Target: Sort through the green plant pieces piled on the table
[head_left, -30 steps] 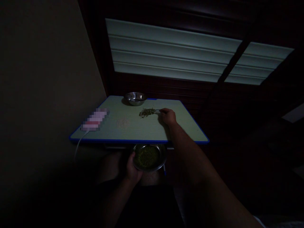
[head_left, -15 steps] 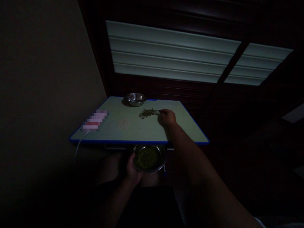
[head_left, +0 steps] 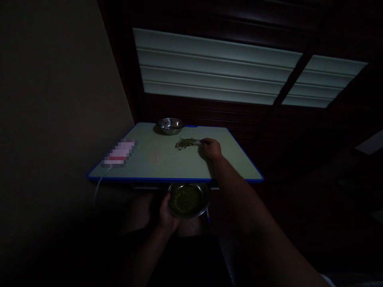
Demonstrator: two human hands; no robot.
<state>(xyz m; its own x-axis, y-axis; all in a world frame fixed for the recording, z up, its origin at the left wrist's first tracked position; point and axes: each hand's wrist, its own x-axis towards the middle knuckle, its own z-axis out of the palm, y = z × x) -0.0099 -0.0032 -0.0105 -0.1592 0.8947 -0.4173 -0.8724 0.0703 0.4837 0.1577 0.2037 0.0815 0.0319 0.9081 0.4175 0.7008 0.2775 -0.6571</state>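
Observation:
My left hand (head_left: pixel 166 215) grips the rim of a steel bowl (head_left: pixel 201 208) full of small green grains, held just below the near edge of a pale green table (head_left: pixel 179 163) with a blue rim. My right hand (head_left: pixel 211 148) rests on the table, fingers pinched together beside a small pile of green grains (head_left: pixel 185 142). What its fingertips hold is too small and dark to name. A faint patch of pale grains (head_left: pixel 154 156) lies left of the pile.
A second steel bowl (head_left: pixel 170 125) stands at the table's far edge. A blurred flat device (head_left: pixel 119 152) with a white cable (head_left: pixel 100 183) lies at the left. A wall is on the left, shuttered windows behind. The room is dark.
My right hand has stayed at the green pile with only slight shifts. The view has dropped a little. The left hand and its bowl have not moved.

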